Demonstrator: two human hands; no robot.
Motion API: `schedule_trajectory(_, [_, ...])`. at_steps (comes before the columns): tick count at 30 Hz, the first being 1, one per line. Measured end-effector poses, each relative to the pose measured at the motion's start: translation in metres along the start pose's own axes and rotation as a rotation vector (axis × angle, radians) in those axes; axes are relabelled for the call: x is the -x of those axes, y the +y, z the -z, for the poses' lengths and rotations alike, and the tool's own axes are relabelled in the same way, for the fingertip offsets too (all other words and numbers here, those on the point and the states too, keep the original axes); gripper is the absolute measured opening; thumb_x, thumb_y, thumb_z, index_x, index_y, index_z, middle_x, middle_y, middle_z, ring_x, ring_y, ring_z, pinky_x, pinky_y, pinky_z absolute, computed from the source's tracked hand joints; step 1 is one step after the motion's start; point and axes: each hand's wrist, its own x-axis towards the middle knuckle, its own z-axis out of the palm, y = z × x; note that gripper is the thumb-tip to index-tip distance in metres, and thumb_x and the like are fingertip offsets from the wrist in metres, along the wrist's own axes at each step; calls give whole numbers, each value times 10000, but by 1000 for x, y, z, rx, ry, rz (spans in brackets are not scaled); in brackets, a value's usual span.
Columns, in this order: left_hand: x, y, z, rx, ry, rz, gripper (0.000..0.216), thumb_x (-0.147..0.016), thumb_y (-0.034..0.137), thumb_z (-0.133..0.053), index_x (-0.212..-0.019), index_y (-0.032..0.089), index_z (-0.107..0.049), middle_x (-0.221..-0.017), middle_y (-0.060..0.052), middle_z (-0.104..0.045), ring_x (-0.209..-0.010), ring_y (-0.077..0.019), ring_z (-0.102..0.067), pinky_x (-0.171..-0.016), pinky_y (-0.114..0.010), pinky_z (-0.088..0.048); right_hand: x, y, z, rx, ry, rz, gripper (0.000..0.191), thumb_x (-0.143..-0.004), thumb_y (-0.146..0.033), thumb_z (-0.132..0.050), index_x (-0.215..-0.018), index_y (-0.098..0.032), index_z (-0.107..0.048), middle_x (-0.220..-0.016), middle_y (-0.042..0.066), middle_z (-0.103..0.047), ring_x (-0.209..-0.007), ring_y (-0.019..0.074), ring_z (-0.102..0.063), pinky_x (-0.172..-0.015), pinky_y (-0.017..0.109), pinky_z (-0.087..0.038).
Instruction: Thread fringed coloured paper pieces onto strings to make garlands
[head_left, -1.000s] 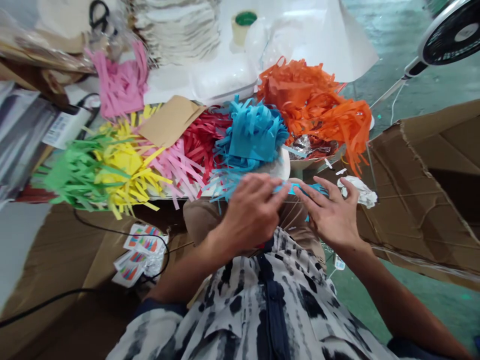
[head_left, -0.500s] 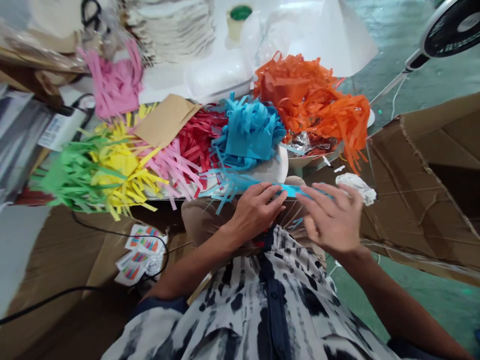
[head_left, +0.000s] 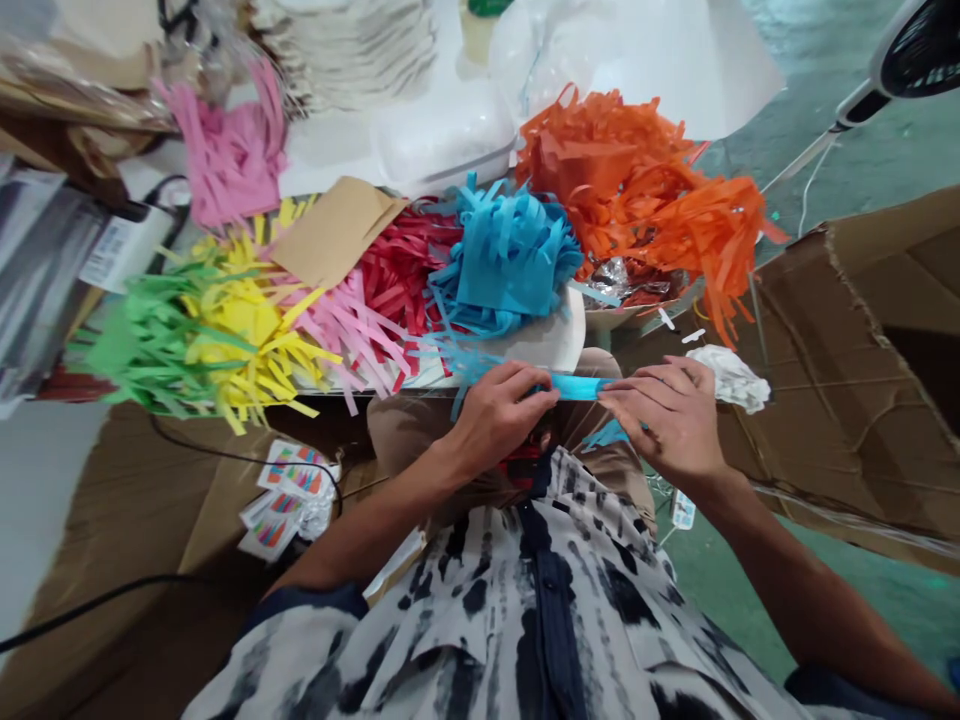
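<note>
A strip of blue fringed tissue paper (head_left: 579, 387) stretches between my two hands, just off the table's front edge. My left hand (head_left: 504, 405) is closed on its left part, with thin fringe trailing out to the left over the edge. Its right end is pinched between the thumb and fingers of my right hand (head_left: 667, 410). Loose blue fringe hangs below my right hand over my lap. Right behind my hands lies a bunched pile of blue tissue fringe (head_left: 510, 260) on the table.
Orange fringe (head_left: 637, 190) heaps over a bowl at the right. Green (head_left: 142, 340), yellow (head_left: 244, 335), pink (head_left: 229, 170) and red fringe (head_left: 405, 270) lie leftward, with a brown paper piece (head_left: 337, 230). A cardboard box (head_left: 825, 400) and a fan (head_left: 922, 55) stand at the right.
My right hand's spread fingers have closed onto the right end of the blue strip. More of the strip shows between the hands, and blue fringe now hangs below my right hand.
</note>
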Motion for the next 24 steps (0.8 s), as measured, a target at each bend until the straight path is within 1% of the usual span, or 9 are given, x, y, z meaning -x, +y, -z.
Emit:
schedule_trajectory(3, [-3,0,5,37,-41,78,172,-1037,274,-618,-981,219,-771,-1003,-50,-762,-955,-182,-653,-866,-338,-534,-5,-3,1,58,-53,-26,180,-1046,-299,-615,-954,-252,-762,-974,-27,-821,-990,198,-672,-1108,427,-325])
schedule_trajectory(7, [-7,-2,16,34,-66,241,200,-1025,356,-639,-962,201,-747,-1015,-66,-744,-1003,-219,-622,-900,-373,-499,-6,-9,1,149,-88,-127,206,-1050,-337,-575,-954,-230,-722,-1029,49,-785,-1073,272,-627,-1108,477,-305])
schedule_trajectory(9, [-9,-4,20,16,-75,283,205,-1025,363,-634,-959,201,-740,-1048,-71,-735,-1036,-234,-612,-937,-396,-480,-7,-12,1,172,-109,-173,212,-1049,-358,-562,-972,-222,-706,-1065,81,-761,-1098,303,-606,-1078,496,-306])
schedule_trajectory(12, [-10,-4,21,-14,-76,337,199,-1009,366,-655,-943,194,-731,-1103,-85,-711,-1073,-259,-598,-960,-422,-464,-11,-12,4,182,-167,-213,228,-1056,-367,-531,-971,-214,-678,-1063,93,-732,-1076,315,-587,-1001,489,-312])
schedule_trajectory(15, [-10,-4,18,-36,-70,371,191,-996,354,-670,-922,184,-715,-1118,-93,-699,-1090,-277,-587,-973,-440,-455,-19,-11,8,205,-211,-222,261,-1067,-373,-494,-946,-214,-663,-1014,87,-716,-1054,317,-572,-939,477,-306])
schedule_trajectory(20, [-13,-1,17,-65,-89,387,156,-979,319,-683,-909,181,-698,-1108,-96,-699,-1081,-285,-585,-966,-453,-447,-28,-9,10,234,-276,-205,275,-1056,-386,-481,-925,-219,-656,-965,90,-701,-1025,316,-562,-899,482,-300])
schedule_trajectory(22, [-16,0,18,-79,-105,393,154,-965,310,-695,-879,182,-689,-1096,-94,-699,-1064,-286,-589,-944,-448,-450,-30,-10,11,244,-278,-201,291,-1057,-395,-476,-903,-220,-652,-950,93,-703,-1017,317,-568,-891,489,-305])
schedule_trajectory(24, [-18,2,19,-111,-115,392,137,-958,308,-702,-901,184,-691,-1105,-99,-704,-1063,-293,-592,-928,-451,-446,-30,-12,12,261,-244,-205,287,-1058,-385,-484,-902,-220,-659,-966,99,-717,-1025,320,-579,-900,498,-314])
